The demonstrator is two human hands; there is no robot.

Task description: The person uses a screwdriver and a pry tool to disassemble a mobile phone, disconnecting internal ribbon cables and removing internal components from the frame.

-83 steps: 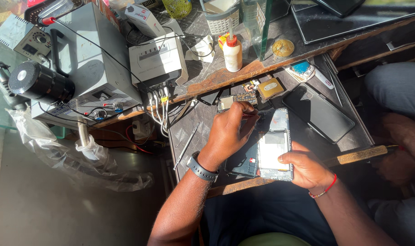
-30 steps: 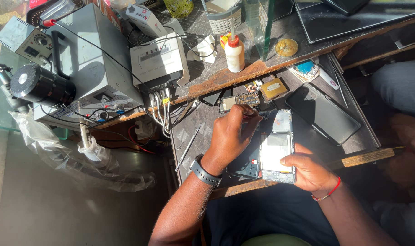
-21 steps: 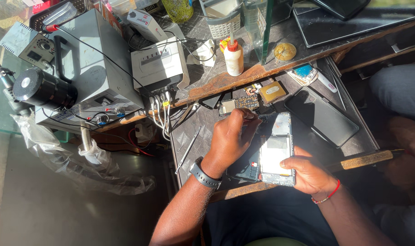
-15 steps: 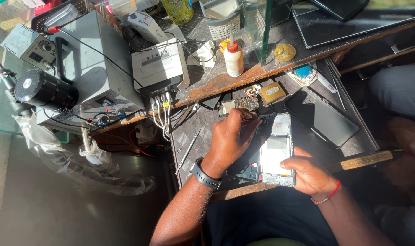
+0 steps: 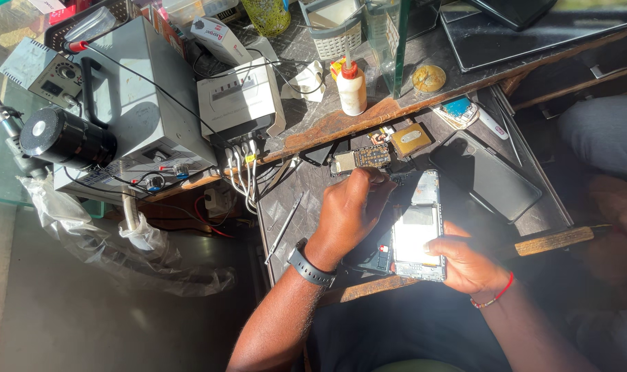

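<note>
My right hand (image 5: 468, 262), with a red string at the wrist, holds an opened phone (image 5: 417, 234) by its lower right edge. The phone lies back-up on the dark worktop (image 5: 286, 220), and its bright inner plate catches the sun. My left hand (image 5: 351, 210), with a black watch on the wrist, rests just left of the phone. Its fingers are pinched at the phone's upper left corner around what looks like a thin dark tool. A dark part (image 5: 377, 251) lies under the left palm.
A circuit board (image 5: 360, 159) and a gold-coloured part (image 5: 411, 140) lie beyond the hands, and a black phone (image 5: 489, 172) lies to the right. Tweezers (image 5: 286, 224) lie on the left. A glue bottle (image 5: 352, 86), grey power units (image 5: 239, 100) and cables stand behind. Another person's knee (image 5: 603, 138) is at the right.
Both hands stay on the phone in almost the same pose. The left fingers have shifted slightly at the phone's top, and the view has drifted a little.
</note>
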